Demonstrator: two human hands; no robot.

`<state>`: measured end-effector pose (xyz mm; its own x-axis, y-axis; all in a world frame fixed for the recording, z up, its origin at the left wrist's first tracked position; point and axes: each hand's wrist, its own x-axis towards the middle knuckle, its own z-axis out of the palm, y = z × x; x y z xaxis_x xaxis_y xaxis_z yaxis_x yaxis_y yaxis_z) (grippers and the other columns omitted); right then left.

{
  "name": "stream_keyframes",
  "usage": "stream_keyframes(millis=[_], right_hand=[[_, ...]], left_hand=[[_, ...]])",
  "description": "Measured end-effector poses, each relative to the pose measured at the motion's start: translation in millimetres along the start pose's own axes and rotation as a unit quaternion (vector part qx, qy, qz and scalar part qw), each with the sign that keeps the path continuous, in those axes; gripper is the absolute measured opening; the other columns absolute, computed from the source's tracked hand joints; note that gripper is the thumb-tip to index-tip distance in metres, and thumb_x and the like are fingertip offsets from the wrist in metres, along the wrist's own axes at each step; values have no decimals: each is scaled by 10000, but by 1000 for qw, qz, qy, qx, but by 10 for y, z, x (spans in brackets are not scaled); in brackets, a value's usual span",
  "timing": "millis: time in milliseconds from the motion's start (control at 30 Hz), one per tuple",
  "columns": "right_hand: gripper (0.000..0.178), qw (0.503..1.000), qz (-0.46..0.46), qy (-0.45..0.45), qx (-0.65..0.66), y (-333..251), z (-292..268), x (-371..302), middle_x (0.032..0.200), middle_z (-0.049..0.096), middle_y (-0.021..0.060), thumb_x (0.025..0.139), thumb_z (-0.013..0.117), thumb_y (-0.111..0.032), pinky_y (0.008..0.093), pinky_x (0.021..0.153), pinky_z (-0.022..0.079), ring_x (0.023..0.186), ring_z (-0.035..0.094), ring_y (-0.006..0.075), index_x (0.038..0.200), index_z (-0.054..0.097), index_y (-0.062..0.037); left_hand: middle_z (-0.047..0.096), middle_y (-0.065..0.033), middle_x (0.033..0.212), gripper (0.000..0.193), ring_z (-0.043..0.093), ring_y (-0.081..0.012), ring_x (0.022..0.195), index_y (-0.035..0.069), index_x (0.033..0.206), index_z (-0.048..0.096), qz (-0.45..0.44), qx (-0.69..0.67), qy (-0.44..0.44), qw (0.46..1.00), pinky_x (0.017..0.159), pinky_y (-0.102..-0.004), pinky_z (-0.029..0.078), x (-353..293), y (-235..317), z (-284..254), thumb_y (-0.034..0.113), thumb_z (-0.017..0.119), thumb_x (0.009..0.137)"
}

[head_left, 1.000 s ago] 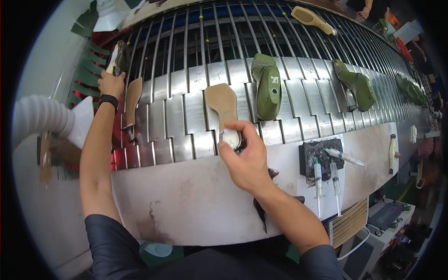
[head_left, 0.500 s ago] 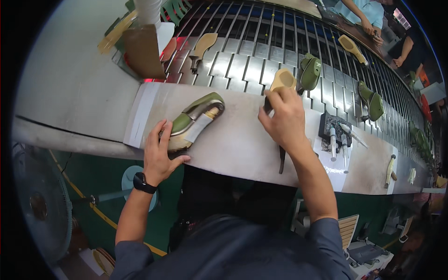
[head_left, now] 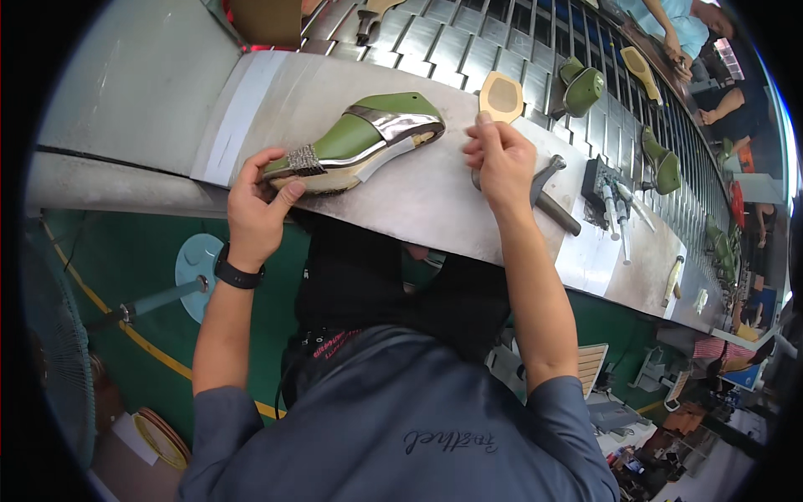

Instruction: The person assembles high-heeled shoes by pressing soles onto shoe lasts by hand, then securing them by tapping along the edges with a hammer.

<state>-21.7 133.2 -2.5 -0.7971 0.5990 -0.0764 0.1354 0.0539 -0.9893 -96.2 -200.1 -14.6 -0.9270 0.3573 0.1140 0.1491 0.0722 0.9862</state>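
My left hand (head_left: 259,201) grips the toe end of a shoe upper (head_left: 343,155) on a green last, its thumb below and fingers above. The upper has silver straps and a glittery toe band, and lies on its side with the heel end pointing right. My right hand (head_left: 504,167) is closed, thumb up, at the narrow end of a tan shoe sole (head_left: 502,96) with an oval patch. A dark part, perhaps its heel, shows just below the fingers. Beside this hand a hammer (head_left: 559,213) lies on the bench, partly behind my wrist.
Slatted metal conveyor (head_left: 435,46) runs behind the bench (head_left: 418,201), carrying green lasts (head_left: 583,88) and another tan sole (head_left: 641,74). A dark block with pen-like tools (head_left: 615,197) sits to the right. Across the conveyor a person in light blue (head_left: 682,38) works. A fan (head_left: 63,368) stands at lower left.
My left hand has shifted to the toe of the shoe, which now lies flatter and shows more glittery band. My right hand has turned thumb-up at the sole, uncovering the hammer. The view has shifted.
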Motion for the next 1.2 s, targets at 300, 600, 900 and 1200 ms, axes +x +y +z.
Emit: stream_keyframes(millis=[300, 600, 900, 1200], right_hand=[[518, 998, 4, 60, 7, 133, 11, -153, 545, 514, -14, 1044, 667, -349, 264, 483, 328, 497, 448, 67, 684, 658, 24], [319, 919, -230, 63, -314, 355, -293, -691, 1420, 573, 269, 969, 700, -89, 402, 1128, 445, 1359, 554, 375, 1229, 596, 63], [473, 895, 331, -54, 294, 25, -710, -2015, 1164, 731, 195, 1054, 589, -316, 408, 919, 609, 969, 743, 278, 1399, 574, 7], [209, 960, 9, -67, 270, -139, -577, -1862, 1055, 756, 83, 1027, 693, -103, 284, 831, 563, 906, 708, 150, 1160, 704, 58]], left_hand=[[746, -77, 1065, 394, 697, -129, 957, -44, 1221, 667, 163, -27, 62, 984, 887, -283, 563, 320, 902, 155, 119, 854, 914], [675, -216, 1372, 420, 674, -247, 1239, -53, 1420, 567, 165, -239, -62, 955, 1078, -368, 546, 1007, 1016, 618, 175, 637, 1074], [709, -216, 1309, 374, 711, -230, 1156, -62, 1355, 622, 118, -326, -108, 932, 1004, -354, 590, 994, 1049, 536, 187, 636, 1076], [684, -250, 1349, 451, 712, -230, 1161, -17, 1493, 519, 25, -229, -222, 948, 1036, -387, 578, 620, 1521, 1102, 153, 592, 1082]])
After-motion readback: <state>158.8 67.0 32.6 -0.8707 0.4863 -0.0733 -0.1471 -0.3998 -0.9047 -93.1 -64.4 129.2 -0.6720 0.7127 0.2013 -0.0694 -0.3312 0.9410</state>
